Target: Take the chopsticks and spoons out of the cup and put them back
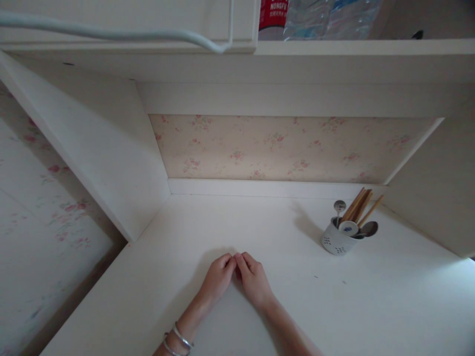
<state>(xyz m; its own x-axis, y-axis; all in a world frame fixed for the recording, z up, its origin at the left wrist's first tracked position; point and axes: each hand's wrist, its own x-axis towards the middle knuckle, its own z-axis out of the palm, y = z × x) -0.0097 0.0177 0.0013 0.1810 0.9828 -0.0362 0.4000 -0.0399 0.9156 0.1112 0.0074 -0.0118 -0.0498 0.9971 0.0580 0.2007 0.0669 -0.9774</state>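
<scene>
My left hand and my right hand rest together on the white desktop. Both are closed, with fingers curled under and the thumb tips meeting in the middle. Nothing shows in either one, though the palms face away from view. Two silver bangles circle my left wrist. Off to the right, apart from my hands, a white perforated utensil holder stands upright. In it are wooden chopsticks, a small metal spoon, a white ceramic spoon and a dark metal spoon.
A white side panel rises at the left and another panel at the right. Overhead runs a shelf bearing plastic-wrapped bottles and a red-labelled package. A pale curved bar crosses the upper left.
</scene>
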